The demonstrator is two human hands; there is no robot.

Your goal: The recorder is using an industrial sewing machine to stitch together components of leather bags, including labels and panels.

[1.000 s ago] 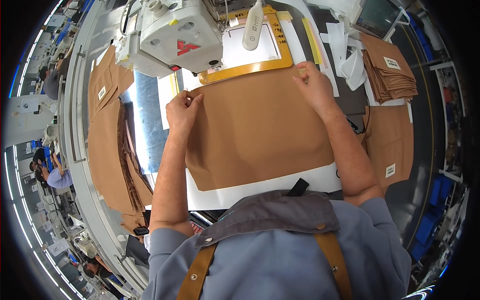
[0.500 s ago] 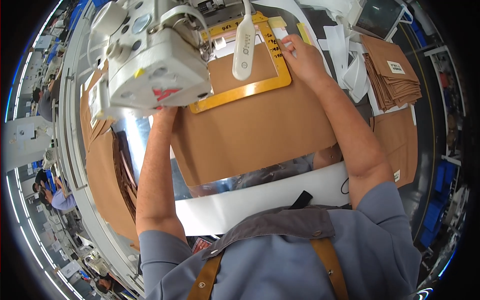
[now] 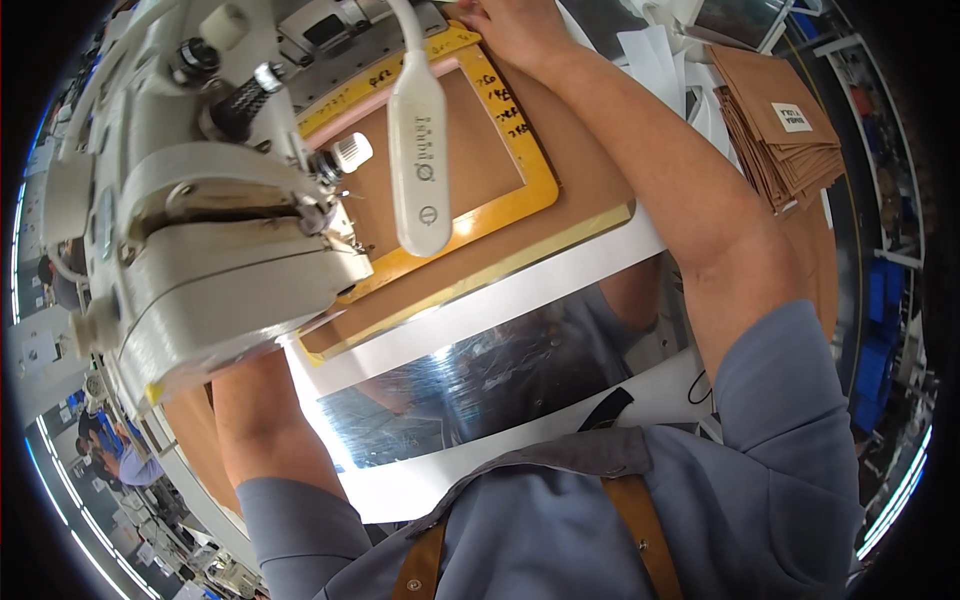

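A yellow template frame (image 3: 525, 195) with handwritten marks lies on a brown panel (image 3: 590, 150), probably fabric, beside the white sewing machine head (image 3: 240, 250). Brown material also shows inside the frame's opening. At the frame's far right corner is my right hand (image 3: 515, 30), its fingers bent in and partly cut off by the picture's top edge; what they grip is hard to make out. My left hand (image 3: 262, 362) reaches under the machine head, which hides its fingers. A yellow-edged strip (image 3: 480, 275) and a white sheet (image 3: 600, 245) run along the panel's near side.
A white wand-shaped lamp (image 3: 420, 160) hangs over the frame. Stacked brown panels (image 3: 770, 130) with a white label lie at the right, beside loose white paper (image 3: 655, 70). Nearest me is a shiny metal table surface (image 3: 480, 380).
The brown panel's near edge no longer hangs toward me; the yellow-edged strip and white sheet now show there. My right hand has moved farther away and left. The view has shifted.
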